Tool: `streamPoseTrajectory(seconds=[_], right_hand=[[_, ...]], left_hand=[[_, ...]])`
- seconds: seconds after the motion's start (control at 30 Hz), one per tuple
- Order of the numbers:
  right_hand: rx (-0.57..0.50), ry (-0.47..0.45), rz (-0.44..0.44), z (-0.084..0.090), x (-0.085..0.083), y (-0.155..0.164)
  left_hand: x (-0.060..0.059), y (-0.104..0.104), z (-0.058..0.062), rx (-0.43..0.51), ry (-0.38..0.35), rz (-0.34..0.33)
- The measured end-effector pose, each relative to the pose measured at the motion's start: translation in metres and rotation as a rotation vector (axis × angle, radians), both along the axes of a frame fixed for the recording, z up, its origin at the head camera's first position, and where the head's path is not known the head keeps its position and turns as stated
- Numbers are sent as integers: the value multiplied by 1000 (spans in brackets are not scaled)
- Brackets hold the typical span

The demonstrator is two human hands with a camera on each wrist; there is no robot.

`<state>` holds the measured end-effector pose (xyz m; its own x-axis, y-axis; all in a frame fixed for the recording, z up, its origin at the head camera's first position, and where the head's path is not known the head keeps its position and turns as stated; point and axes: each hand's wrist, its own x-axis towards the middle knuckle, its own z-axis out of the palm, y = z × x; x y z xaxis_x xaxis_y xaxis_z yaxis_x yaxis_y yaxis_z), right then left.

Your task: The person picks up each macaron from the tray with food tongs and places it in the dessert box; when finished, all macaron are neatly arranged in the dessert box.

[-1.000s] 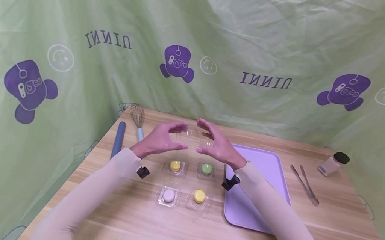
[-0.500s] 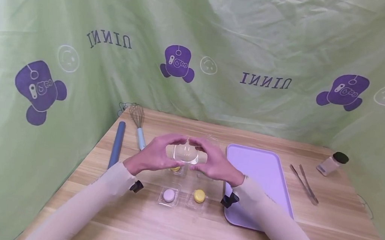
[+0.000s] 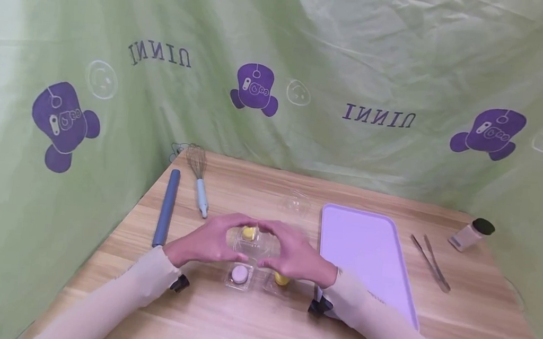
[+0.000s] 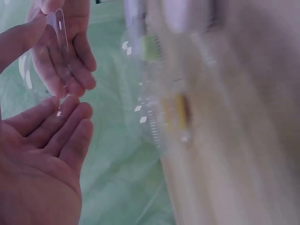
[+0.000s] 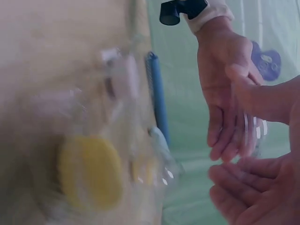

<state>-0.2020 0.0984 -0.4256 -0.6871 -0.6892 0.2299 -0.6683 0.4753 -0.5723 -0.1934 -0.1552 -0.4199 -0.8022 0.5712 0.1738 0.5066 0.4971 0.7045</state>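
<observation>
Both hands hold a clear plastic lid (image 3: 256, 249) between them, fingers at its far side and thumbs at its near side. My left hand (image 3: 213, 240) grips its left part and my right hand (image 3: 297, 254) its right, fingertips nearly meeting. Below lie macarons in small clear trays. One yellow macaron (image 3: 249, 234) shows through the hands' opening. A lilac macaron (image 3: 240, 274) sits nearer me, and another yellow macaron (image 3: 281, 280) is partly covered by my right hand. The green macaron (image 4: 150, 48) appears in the left wrist view but is hidden in the head view.
Another clear plastic piece (image 3: 296, 203) lies behind the hands. A purple tray (image 3: 361, 246) is on the right, with tongs (image 3: 430, 263) and a black-capped jar (image 3: 471, 234) beyond. A blue rod (image 3: 167, 207) and a whisk (image 3: 198, 182) lie left on the wooden table (image 3: 221, 320).
Both hands have come closer together and moved down toward me with the clear lid, from behind the macarons to above them. The right hand now covers the green macaron.
</observation>
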Motion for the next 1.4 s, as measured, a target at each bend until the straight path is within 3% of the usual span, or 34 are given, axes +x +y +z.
streamPoseTrajectory(seconds=[0.1,0.27,0.4,0.57,1.0,1.4], right_hand=[[81,-12,1,-9,10,-3],[158,20,32,-23,20,-11],[187,64,54,-30,24,-14],[198,45,60,-35,28,-16],[234,36,73,-37,32,-19],[247,127,85,-37,35,-20]], left_hand=[[11,-3,-11,-64,-51,18],[27,-9,-26,-140,-76,63],[31,-11,-35,-143,-99,62],[32,-12,-43,-149,-143,53],[35,-13,-46,-164,-141,49],[37,-14,-46,-166,-137,19]])
